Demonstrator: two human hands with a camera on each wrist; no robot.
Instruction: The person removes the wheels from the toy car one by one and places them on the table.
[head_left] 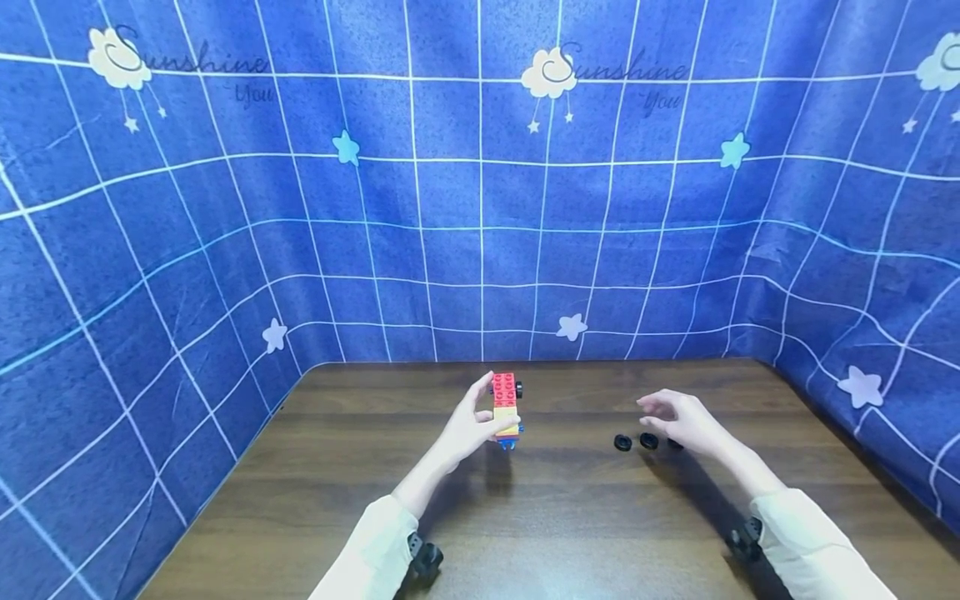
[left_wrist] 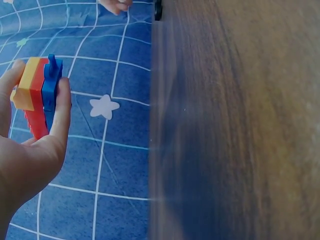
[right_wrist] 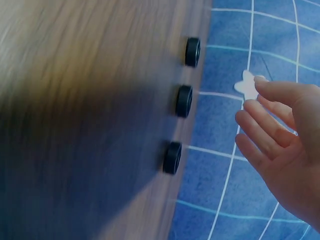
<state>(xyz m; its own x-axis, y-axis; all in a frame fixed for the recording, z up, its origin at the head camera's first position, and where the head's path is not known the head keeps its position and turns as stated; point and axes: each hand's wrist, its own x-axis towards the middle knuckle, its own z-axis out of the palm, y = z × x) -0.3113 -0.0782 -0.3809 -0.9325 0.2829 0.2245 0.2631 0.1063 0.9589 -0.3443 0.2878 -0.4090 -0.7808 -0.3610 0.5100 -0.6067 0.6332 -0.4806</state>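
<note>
My left hand grips a toy brick car above the table, thumb on one side and fingers on the other. The car has red studded bricks, a yellow block and blue parts. A black wheel sits on its right side near the far end. In the left wrist view, the yellow, red and blue car is partly covered by fingers. My right hand, fingers loosely bent and holding nothing, hovers by three loose black wheels. In the right wrist view these wheels stand in a row, apart from the hand.
A brown wood-grain table lies under both hands. Blue grid-patterned cloth with stars and clouds rises along its back and sides. Small black devices are strapped at the left wrist and the right wrist.
</note>
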